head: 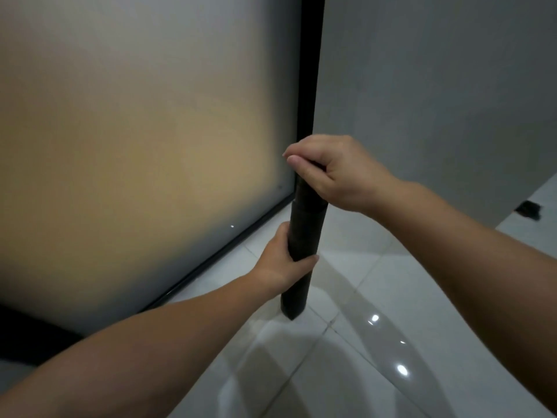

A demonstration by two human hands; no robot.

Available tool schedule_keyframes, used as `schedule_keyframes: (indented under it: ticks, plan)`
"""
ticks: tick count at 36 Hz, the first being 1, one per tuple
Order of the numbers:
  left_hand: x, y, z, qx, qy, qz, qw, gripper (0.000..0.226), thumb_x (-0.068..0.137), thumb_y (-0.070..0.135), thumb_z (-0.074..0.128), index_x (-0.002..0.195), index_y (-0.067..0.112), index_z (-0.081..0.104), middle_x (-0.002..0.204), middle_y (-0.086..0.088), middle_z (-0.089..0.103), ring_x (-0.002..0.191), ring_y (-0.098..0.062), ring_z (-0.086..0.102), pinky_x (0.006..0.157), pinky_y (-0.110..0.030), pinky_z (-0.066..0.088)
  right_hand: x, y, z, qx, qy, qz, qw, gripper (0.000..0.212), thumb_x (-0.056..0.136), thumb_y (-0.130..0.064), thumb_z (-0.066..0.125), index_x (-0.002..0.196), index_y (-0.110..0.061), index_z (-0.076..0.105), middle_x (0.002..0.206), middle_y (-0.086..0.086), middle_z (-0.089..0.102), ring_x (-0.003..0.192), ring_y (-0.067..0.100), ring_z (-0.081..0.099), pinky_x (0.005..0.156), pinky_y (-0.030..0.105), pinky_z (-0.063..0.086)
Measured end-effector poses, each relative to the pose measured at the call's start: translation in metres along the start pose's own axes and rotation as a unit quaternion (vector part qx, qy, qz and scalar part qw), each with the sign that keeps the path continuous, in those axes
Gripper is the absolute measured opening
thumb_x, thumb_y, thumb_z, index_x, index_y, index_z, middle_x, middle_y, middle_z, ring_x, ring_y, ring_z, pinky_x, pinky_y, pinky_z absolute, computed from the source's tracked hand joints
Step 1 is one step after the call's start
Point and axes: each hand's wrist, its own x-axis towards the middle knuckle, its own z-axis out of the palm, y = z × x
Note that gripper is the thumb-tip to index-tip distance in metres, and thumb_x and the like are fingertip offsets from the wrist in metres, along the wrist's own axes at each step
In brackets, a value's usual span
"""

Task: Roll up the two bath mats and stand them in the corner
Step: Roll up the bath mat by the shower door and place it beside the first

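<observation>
A dark rolled-up bath mat (304,224) stands nearly upright on the white tiled floor, its lower end touching a tile near the corner. My left hand (280,260) wraps around its lower middle. My right hand (334,173) is closed over its top end, which is hidden under the fingers. The roll stands just in front of the black door-frame post (310,70). No second mat can be made out for certain.
A frosted glass panel (144,131) with a black bottom rail fills the left. A grey wall (437,101) meets it at the corner. Glossy white floor tiles (361,342) spread below. A small dark object (528,209) lies on the floor at far right.
</observation>
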Motion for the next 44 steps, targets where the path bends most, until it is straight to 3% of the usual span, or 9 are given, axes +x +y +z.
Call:
schedule_keyframes:
  ticks: [4, 10, 16, 24, 27, 30, 34, 39, 44]
  plan:
    - [-0.002, 0.003, -0.007, -0.022, 0.033, 0.015, 0.999, 0.056, 0.068, 0.028, 0.077, 0.104, 0.049, 0.04, 0.102, 0.022, 0.057, 0.095, 0.01, 0.054, 0.076, -0.018, 0.045, 0.012, -0.008, -0.003, -0.044, -0.03, -0.039, 0.998, 0.033, 0.094, -0.03, 0.048, 0.115, -0.008, 0.061, 0.107, 0.01, 0.065, 0.099, 0.027, 0.058, 0.086, 0.042, 0.046]
    - [0.005, 0.016, -0.017, -0.042, 0.063, 0.027, 0.997, 0.057, 0.064, 0.031, 0.078, 0.104, 0.047, 0.04, 0.1, 0.024, 0.057, 0.096, 0.008, 0.056, 0.077, -0.019, 0.047, 0.026, -0.014, -0.011, -0.008, 0.077, -0.034, 0.996, 0.033, 0.086, -0.032, 0.062, 0.099, -0.003, 0.068, 0.097, 0.015, 0.064, 0.089, 0.025, 0.06, 0.081, 0.037, 0.048]
    - [-0.001, 0.003, -0.01, -0.061, 0.055, -0.009, 0.997, 0.076, 0.064, 0.025, 0.083, 0.126, 0.025, 0.039, 0.118, 0.007, 0.057, 0.111, -0.009, 0.055, 0.096, -0.041, 0.048, 0.007, -0.005, 0.02, -0.022, -0.071, 0.003, 0.997, 0.054, 0.086, -0.038, 0.062, 0.132, -0.015, 0.048, 0.125, 0.005, 0.055, 0.111, 0.019, 0.053, 0.094, 0.037, 0.044]
    - [0.011, 0.024, -0.018, -0.053, 0.125, 0.041, 0.99, 0.068, 0.06, 0.036, 0.079, 0.112, 0.046, 0.036, 0.106, 0.026, 0.055, 0.098, 0.009, 0.054, 0.082, -0.017, 0.045, 0.022, -0.005, -0.004, -0.06, -0.062, -0.036, 0.996, 0.057, 0.082, -0.042, 0.059, 0.132, -0.017, 0.047, 0.118, 0.007, 0.057, 0.107, 0.024, 0.055, 0.091, 0.039, 0.046]
    - [0.01, 0.019, -0.017, -0.055, 0.113, 0.026, 0.992, 0.069, 0.063, 0.03, 0.081, 0.116, 0.037, 0.037, 0.108, 0.019, 0.056, 0.102, 0.0, 0.055, 0.086, -0.025, 0.047, 0.011, -0.002, 0.014, -0.099, -0.133, -0.002, 0.986, 0.066, 0.084, -0.042, 0.061, 0.14, -0.02, 0.033, 0.124, 0.007, 0.051, 0.11, 0.026, 0.052, 0.092, 0.038, 0.044]
    - [0.006, 0.014, -0.018, -0.045, 0.097, 0.034, 0.994, 0.065, 0.064, 0.027, 0.082, 0.107, 0.048, 0.038, 0.105, 0.021, 0.056, 0.098, 0.004, 0.056, 0.081, -0.02, 0.047, 0.004, 0.004, 0.021, -0.065, -0.171, 0.026, 0.983, 0.078, 0.084, -0.038, 0.063, 0.146, -0.02, 0.019, 0.139, 0.007, 0.04, 0.123, 0.024, 0.043, 0.1, 0.03, 0.036]
    - [0.008, 0.023, -0.022, -0.065, 0.139, 0.045, 0.987, 0.061, 0.062, 0.03, 0.082, 0.097, 0.058, 0.04, 0.099, 0.024, 0.059, 0.092, 0.012, 0.056, 0.076, -0.017, 0.049, 0.013, 0.009, 0.013, -0.028, -0.121, 0.004, 0.992, 0.073, 0.082, -0.026, 0.068, 0.144, -0.016, 0.03, 0.14, 0.008, 0.044, 0.125, 0.021, 0.043, 0.099, 0.017, 0.028]
    - [0.013, 0.027, -0.025, -0.035, 0.146, 0.072, 0.986, 0.064, 0.062, 0.031, 0.082, 0.093, 0.066, 0.038, 0.095, 0.025, 0.059, 0.089, 0.011, 0.057, 0.069, -0.011, 0.048, -0.001, 0.009, 0.036, -0.061, -0.178, 0.012, 0.982, 0.072, 0.088, -0.034, 0.058, 0.146, -0.024, 0.016, 0.143, 0.0, 0.033, 0.116, 0.022, 0.048, 0.088, 0.027, 0.038]
    - [0.016, 0.027, -0.033, 0.037, 0.12, 0.066, 0.99, 0.059, 0.056, 0.044, 0.079, 0.101, 0.044, 0.042, 0.095, 0.015, 0.057, 0.087, -0.003, 0.06, 0.069, -0.026, 0.052, 0.0, 0.022, 0.035, 0.03, -0.229, 0.058, 0.971, 0.083, 0.086, -0.034, 0.06, 0.149, -0.025, 0.006, 0.153, -0.007, 0.015, 0.129, 0.017, 0.037, 0.097, 0.022, 0.034]
